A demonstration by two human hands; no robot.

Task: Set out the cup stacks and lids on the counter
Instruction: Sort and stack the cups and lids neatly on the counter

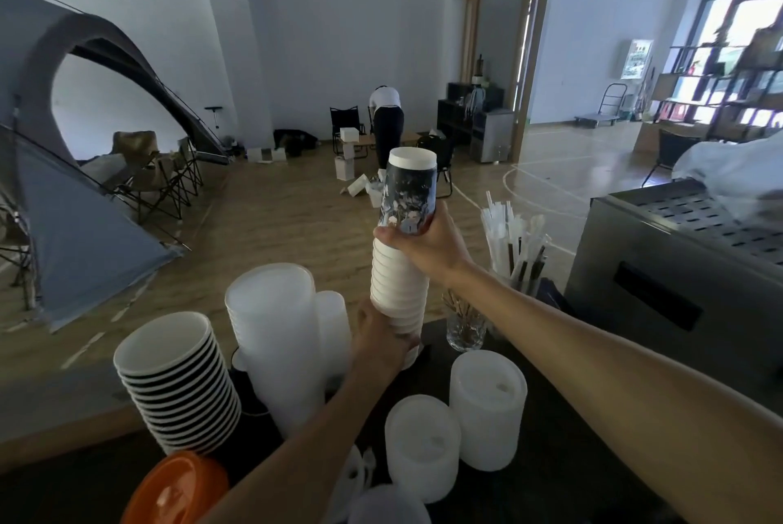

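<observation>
- We've got both hands on the tall stack of paper cups (398, 286), which stands upside down, white rims stepping downward and a dark printed cup (409, 193) topmost.
- Our right hand (423, 239) is wrapped round the stack just under that printed cup, thumb on the near side, fingers curled behind it.
- Our left hand (381, 337) grips the bottom of the stack, fingers closed round the lowest rims, so we can't see whether its base touches the dark counter (551, 460) or hangs just above it.
- The step in hand, as we read it, is setting this stack down upright at the back of the counter, between the translucent cup stack (275, 337) and the glass of stirrers (466, 324).
- Already out: a black-and-white cup stack (178, 379) at the near left, and two piles of white lids (487, 409) and (421, 443) near the middle.
- An orange lid (178, 489) sits at the bottom edge; wrapped straws (512, 239) stand just right of our stack.
- Next we'd want the base flat on the counter and the column plumb before either hand loosens.
- It's tall and narrow, so we'd let go low hand first, top hand last, minding the glass close by.
</observation>
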